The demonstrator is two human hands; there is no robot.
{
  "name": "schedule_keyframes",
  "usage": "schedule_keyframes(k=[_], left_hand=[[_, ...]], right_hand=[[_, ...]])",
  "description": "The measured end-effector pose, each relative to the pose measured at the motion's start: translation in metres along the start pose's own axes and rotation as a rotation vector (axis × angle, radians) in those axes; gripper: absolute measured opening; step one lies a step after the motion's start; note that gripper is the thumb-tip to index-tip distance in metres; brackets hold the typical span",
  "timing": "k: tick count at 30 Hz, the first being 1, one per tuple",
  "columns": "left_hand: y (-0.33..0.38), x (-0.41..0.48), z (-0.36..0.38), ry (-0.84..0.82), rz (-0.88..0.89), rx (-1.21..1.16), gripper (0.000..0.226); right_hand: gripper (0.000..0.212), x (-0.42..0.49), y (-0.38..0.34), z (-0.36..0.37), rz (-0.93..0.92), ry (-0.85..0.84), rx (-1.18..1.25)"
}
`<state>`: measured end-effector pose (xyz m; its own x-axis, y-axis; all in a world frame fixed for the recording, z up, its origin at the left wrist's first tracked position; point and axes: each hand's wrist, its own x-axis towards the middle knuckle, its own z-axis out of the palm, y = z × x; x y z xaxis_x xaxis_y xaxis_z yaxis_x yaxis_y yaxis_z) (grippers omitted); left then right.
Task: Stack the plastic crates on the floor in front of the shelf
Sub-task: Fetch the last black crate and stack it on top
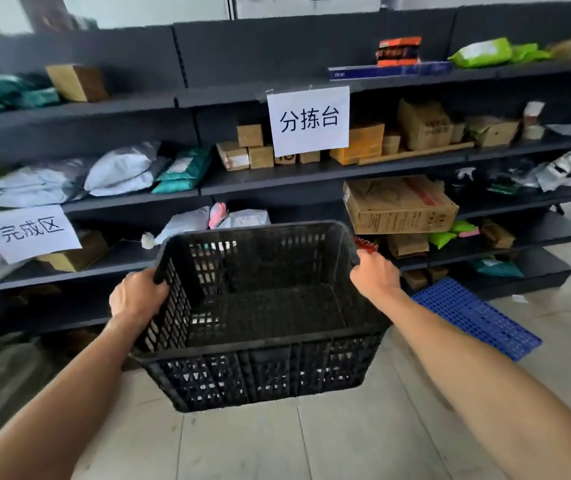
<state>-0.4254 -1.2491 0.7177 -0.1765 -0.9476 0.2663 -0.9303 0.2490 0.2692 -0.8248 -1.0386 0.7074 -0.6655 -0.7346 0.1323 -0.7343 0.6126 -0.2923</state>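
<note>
A black plastic crate [260,372] with slotted walls hangs in the air in front of me, empty and tilted slightly toward me. My left hand [137,294] grips its left rim. My right hand [374,275] grips its right rim near the far corner. Behind the crate stands the dark shelf [277,174], several levels high. The tiled floor [311,441] lies below the crate. No other black crate shows in this view.
The shelf holds cardboard boxes [398,204], grey and green mail bags [121,171] and two white paper signs [308,119]. A blue perforated plastic pallet [478,317] lies on the floor at right. A dark sack [0,375] sits at lower left.
</note>
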Motion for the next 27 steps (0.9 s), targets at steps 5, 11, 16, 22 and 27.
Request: schedule_keyframes(k=[5, 11, 16, 22, 27], left_hand=[[0.023, 0.065, 0.017, 0.043, 0.038, -0.033, 0.033], [0.046, 0.127, 0.064, -0.008, 0.005, -0.025, 0.03], [0.065, 0.18, 0.099, -0.026, -0.037, -0.007, 0.03], [0.069, 0.233, 0.134, -0.053, -0.102, -0.018, 0.027], [0.068, 0.286, 0.169, -0.108, -0.134, -0.033, 0.029]], right_hand=[[0.051, 0.059, -0.004, 0.001, 0.018, 0.024, 0.026], [0.051, 0.142, -0.003, 0.031, 0.03, -0.04, 0.064], [0.05, 0.214, -0.008, 0.056, 0.01, -0.077, 0.063], [0.052, 0.287, -0.025, 0.079, -0.02, -0.086, 0.048], [0.052, 0.337, -0.04, 0.112, 0.005, -0.112, 0.029]])
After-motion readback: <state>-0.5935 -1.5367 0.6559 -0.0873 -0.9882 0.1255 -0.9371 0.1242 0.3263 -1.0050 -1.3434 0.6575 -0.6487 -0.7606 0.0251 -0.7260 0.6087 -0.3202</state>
